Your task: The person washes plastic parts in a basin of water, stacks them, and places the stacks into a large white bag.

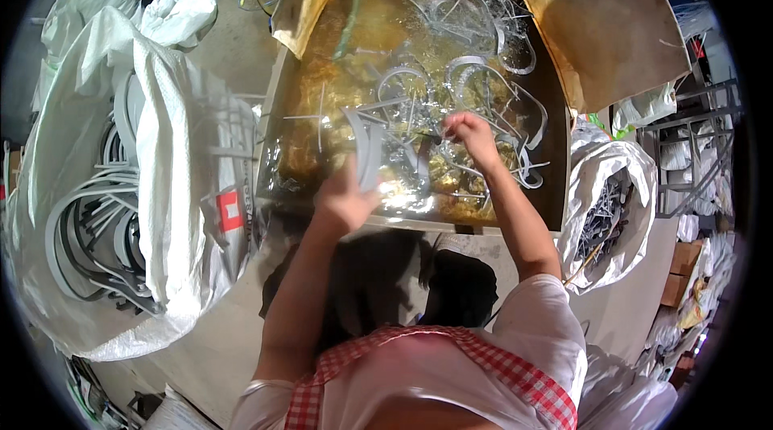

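Note:
A wide tank (274, 140) of shallow yellowish water stands in front of me, with many grey curved plastic strips (403, 76) lying tangled in it. My left hand (348, 200), blurred by motion, is at the tank's near side, closed around a couple of curved grey strips (366, 144) that stick up from it. Over the middle of the water is my right hand (471, 136), its fingers pinched together. A thin dark sliver shows by those fingertips, too small to name. More loops of strip lie in the water beyond and right of that hand.
On the left stands a large white woven sack (161, 156) holding grey curved strips (88, 221). A smaller white sack (644, 229) with short grey pieces is at the right. A green hose (353, 11) hangs into the tank. A brown board (612, 27) leans at its far right corner.

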Demonstrator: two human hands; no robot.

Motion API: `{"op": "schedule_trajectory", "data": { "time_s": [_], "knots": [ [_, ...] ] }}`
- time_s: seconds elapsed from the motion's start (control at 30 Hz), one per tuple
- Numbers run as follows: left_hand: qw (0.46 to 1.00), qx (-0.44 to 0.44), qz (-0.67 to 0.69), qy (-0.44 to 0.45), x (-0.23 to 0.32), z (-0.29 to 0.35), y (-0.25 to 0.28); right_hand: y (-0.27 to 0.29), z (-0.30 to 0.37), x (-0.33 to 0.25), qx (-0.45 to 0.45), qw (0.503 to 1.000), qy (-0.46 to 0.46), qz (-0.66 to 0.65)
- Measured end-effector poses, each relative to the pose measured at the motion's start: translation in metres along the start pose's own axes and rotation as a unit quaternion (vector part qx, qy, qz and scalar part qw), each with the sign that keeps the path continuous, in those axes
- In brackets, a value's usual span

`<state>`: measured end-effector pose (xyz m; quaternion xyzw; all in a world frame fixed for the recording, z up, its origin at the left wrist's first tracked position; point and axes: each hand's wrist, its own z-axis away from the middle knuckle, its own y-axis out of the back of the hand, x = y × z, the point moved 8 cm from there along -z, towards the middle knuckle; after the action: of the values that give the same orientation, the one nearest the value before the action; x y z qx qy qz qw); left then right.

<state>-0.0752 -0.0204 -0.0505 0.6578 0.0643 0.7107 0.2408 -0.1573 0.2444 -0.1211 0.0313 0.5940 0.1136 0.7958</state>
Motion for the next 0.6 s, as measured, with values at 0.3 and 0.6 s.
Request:
{"op": "schedule_trajectory", "data": {
  "time_s": [0.3,0.6],
  "knots": [
    [0.995,0.018,-0.096,0.025,0.000,-0.003,0.006,-0.024,-0.144,0.100,0.017,0.981,-0.159,-0.113],
    [0.975,-0.086,-0.173,0.112,-0.002,0.005,0.006,-0.102,-0.144,0.046,-0.157,0.972,-0.173,0.036]
  ]
}}
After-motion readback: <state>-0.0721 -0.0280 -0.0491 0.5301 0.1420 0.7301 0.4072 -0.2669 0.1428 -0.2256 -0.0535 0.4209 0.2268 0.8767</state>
